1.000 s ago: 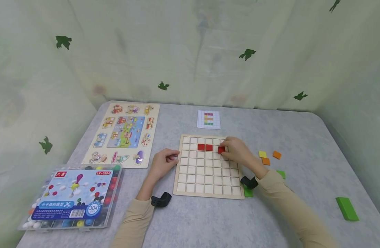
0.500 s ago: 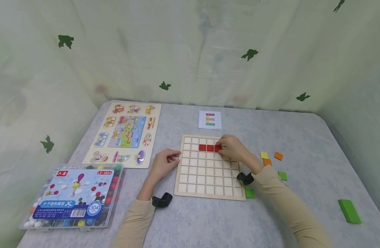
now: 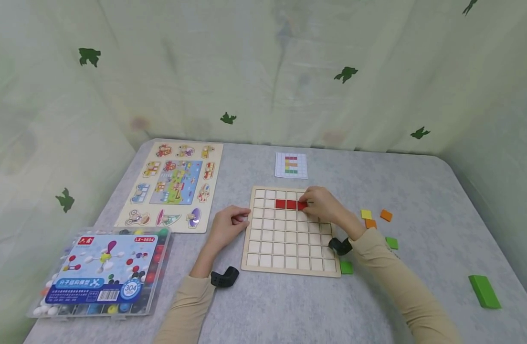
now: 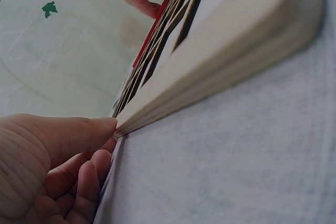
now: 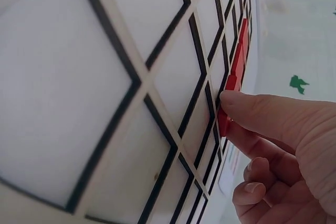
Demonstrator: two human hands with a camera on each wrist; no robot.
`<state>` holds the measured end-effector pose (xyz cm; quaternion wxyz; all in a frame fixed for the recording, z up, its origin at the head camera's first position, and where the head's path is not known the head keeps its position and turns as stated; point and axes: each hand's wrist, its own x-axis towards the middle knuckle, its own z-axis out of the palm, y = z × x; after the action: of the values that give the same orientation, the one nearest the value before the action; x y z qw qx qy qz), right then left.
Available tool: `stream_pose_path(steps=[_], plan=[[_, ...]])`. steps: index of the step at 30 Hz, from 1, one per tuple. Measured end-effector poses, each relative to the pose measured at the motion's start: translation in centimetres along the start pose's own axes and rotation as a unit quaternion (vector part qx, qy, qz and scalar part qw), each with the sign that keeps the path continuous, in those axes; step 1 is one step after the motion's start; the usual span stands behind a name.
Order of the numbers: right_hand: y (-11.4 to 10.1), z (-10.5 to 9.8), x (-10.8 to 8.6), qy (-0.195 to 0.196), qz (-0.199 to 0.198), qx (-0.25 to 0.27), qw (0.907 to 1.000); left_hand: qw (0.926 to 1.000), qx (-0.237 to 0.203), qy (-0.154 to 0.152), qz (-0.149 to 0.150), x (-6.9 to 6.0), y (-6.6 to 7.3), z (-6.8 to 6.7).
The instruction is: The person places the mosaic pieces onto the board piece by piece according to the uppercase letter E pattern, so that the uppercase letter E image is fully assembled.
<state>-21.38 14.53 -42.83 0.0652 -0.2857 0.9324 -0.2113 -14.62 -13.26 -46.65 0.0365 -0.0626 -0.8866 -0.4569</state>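
A wooden grid board [image 3: 291,273] lies flat on the table with two red square tiles [image 3: 286,204] side by side in its second row from the back. My right hand [image 3: 325,208] pinches a third red tile [image 5: 224,121] between thumb and index finger. That tile sits at the cell just right of the other two; whether it lies fully in the cell is hidden by the fingers. At the board's left edge, my left hand [image 3: 226,227] grips the rim with thumb and index finger, its other fingers curled, as the left wrist view shows.
A printed pattern card [image 3: 291,166] lies behind the board. Right of it are a yellow tile [image 3: 365,214], orange tiles [image 3: 386,215], green tiles [image 3: 346,267] and a green block [image 3: 484,291]. A picture puzzle [image 3: 209,191] and a molecule model box [image 3: 102,272] occupy the left.
My right hand has moved slightly left with the red tile, bringing it against the other two in the row. Over the last half second both hands have stayed still.
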Motion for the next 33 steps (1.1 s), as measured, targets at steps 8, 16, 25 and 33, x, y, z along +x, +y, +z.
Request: stream_pose_path(steps=[8,16,25,33], plan=[[0.0,-0.2,0.0,0.008,-0.004,0.026,0.9996,1.0000,0.002,-0.004,0.000,0.1,-0.1,0.1],[0.7,-1.1,-1.1,0.023,0.009,0.050,0.9984,1.0000,0.002,-0.005,-0.007,0.1,0.1,0.0],[3.1,-2.5,-4.4,0.034,0.057,0.021,0.9976,1.0000,0.000,-0.007,-0.006,0.0,0.2,-0.1],[5.9,-3.5,-7.3,0.081,0.057,-0.009,0.9951,1.0000,0.001,-0.007,-0.005,0.0,0.0,-0.1]])
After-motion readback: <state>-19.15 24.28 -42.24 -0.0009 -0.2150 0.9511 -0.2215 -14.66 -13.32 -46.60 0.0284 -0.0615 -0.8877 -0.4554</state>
